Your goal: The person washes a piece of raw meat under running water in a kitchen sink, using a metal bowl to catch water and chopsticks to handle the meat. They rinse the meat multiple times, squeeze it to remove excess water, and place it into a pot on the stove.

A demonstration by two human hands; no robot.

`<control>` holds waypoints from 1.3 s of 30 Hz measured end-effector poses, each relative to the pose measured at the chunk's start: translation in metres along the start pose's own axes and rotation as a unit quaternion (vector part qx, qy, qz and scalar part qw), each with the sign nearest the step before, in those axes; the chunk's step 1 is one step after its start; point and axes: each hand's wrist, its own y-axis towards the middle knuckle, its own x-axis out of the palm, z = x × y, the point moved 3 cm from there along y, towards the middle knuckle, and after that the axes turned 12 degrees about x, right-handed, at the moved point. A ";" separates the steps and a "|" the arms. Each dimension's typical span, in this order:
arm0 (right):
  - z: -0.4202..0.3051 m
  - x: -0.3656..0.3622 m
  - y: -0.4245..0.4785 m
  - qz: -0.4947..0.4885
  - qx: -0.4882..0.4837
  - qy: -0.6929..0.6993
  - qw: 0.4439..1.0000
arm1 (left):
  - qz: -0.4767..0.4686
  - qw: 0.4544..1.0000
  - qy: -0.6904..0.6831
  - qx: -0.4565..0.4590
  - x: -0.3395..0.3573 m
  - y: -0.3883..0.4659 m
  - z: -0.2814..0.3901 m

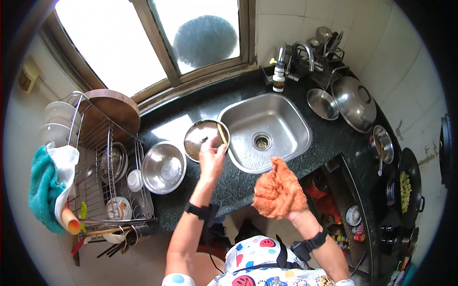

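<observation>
My left hand (pixel 212 157) is over a round, shiny metal-rimmed dish (pixel 195 146), its fingertips at the dish's right side. A short wooden stick (pixel 222 133) lies along that side, close to my fingers; whether they grip it cannot be made out. Brown shows inside the dish under a bright glare. In my right hand (pixel 295 215) is a bunched orange-brown cloth (pixel 279 191), which covers most of the fingers. The cloth hangs at the front edge of a steel sink (pixel 247 159). A steel mixing bowl (pixel 164 168) stands left of the dish.
A wire dish rack (pixel 94 134) with bowls and a round wooden board (pixel 125 114) is at left. Behind the sink are a faucet (pixel 307 53) and a bottle (pixel 278 80). A large domed lid (pixel 352 103) and a wok (pixel 411 211) with chopped green food stand at right.
</observation>
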 end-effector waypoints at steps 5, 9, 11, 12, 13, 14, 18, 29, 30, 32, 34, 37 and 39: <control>-0.015 0.004 -0.028 -0.010 -0.020 0.013 1.000 | -0.022 0.932 0.355 0.064 -0.018 0.059 -0.064; -0.027 -0.010 -0.056 -0.004 -0.071 0.023 0.997 | -0.081 0.915 0.393 0.050 -0.002 0.082 -0.098; -0.032 -0.014 -0.066 -0.006 -0.090 0.030 0.995 | -0.055 0.922 0.370 0.103 -0.009 0.087 -0.096; -0.035 -0.016 -0.070 -0.009 -0.098 0.035 0.995 | -0.071 0.923 0.367 0.088 -0.010 0.091 -0.094; -0.037 -0.016 -0.072 -0.014 -0.105 0.037 0.994 | -0.087 0.925 0.364 0.072 -0.010 0.094 -0.091; -0.040 -0.018 -0.073 -0.016 -0.112 0.040 0.993 | -0.074 0.927 0.357 0.093 -0.004 0.087 -0.080; -0.061 -0.010 -0.043 -0.046 -0.117 0.034 0.992 | -0.060 0.961 0.244 0.116 0.021 0.070 -0.043; -0.133 0.010 0.085 0.051 -0.173 -0.135 0.974 | -0.134 0.991 -0.014 0.011 0.127 0.037 0.048; -0.138 0.002 0.091 0.051 -0.162 -0.122 0.978 | -0.135 0.990 -0.037 0.004 0.126 0.038 0.051; -0.160 -0.023 0.097 0.055 -0.146 -0.102 0.982 | -0.105 0.991 0.027 0.083 0.119 0.042 0.070; -0.169 -0.032 0.101 0.032 -0.116 -0.016 0.993 | 0.011 0.985 0.121 0.124 0.098 0.037 0.058; -0.177 -0.053 0.105 0.010 -0.081 -0.034 0.996 | -0.003 0.932 -0.251 -0.262 0.089 0.007 0.006; -0.171 -0.052 0.110 0.104 -0.101 -0.061 0.988 | -0.049 0.823 -0.491 -0.281 0.099 -0.008 0.030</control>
